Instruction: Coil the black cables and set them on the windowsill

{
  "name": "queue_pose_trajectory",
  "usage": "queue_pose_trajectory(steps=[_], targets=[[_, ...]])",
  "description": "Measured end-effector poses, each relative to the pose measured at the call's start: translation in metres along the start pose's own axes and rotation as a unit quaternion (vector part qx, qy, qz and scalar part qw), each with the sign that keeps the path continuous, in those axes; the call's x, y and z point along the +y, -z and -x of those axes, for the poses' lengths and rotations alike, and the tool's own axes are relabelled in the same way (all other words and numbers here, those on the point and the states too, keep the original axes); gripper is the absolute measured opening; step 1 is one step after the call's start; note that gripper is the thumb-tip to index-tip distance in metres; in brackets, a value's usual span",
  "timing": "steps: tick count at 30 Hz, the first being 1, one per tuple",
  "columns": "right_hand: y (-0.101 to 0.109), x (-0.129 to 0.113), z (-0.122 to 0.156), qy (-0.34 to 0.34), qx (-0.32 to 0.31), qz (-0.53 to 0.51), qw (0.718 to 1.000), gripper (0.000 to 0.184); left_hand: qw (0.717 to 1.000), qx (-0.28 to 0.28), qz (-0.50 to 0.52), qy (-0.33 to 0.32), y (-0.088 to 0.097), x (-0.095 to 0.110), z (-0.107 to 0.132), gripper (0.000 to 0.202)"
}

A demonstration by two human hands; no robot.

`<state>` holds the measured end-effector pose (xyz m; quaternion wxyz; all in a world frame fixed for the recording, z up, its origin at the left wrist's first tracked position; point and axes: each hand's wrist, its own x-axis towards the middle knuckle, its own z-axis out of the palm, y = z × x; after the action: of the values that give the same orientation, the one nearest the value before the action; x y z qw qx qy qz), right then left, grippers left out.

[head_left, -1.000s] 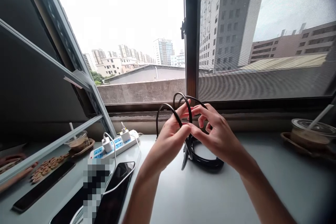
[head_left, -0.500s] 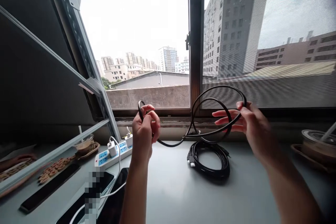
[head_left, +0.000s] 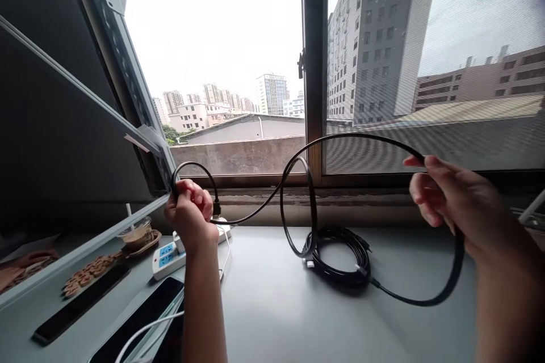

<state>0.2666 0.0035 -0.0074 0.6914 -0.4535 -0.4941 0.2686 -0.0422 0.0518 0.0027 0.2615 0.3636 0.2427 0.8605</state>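
A long black cable (head_left: 349, 137) stretches in the air between my two hands above a grey table (head_left: 298, 317). My left hand (head_left: 189, 212) is closed in a fist on one end, with a small loop rising above the knuckles. My right hand (head_left: 457, 198) grips the cable far to the right, fingers curled around it. From there the cable hangs down and runs back to a black coil (head_left: 340, 258) lying on the table by the window. A loose loop of the cable hangs in the middle, just above the coil.
A white and blue power strip (head_left: 170, 252) with chargers sits behind my left hand. Dark phones (head_left: 140, 317) with a white lead lie at the front left. An iced drink cup (head_left: 135, 233) stands further left. The window frame (head_left: 313, 68) rises behind.
My hands have pulled apart, the left going left and the right going right. The cable has drawn out from a tight bundle of loops into a long span.
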Motion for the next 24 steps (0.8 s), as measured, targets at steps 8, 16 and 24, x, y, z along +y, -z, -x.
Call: queue_pose_trajectory(steps=[8,16,24], targets=[[-0.006,-0.005,0.008,0.041,0.01,-0.011,0.999,0.025,1.0,-0.025,0.01,0.01,-0.009,0.002,0.012,0.012],[-0.022,-0.007,0.016,0.131,-0.025,0.07,0.989,0.031,0.991,-0.102,0.029,0.086,-0.028,0.012,0.034,0.009],[-0.035,0.005,0.029,0.136,-0.281,0.104,0.944,0.033,0.984,-0.149,-0.025,0.093,-0.029,0.003,0.038,0.021]])
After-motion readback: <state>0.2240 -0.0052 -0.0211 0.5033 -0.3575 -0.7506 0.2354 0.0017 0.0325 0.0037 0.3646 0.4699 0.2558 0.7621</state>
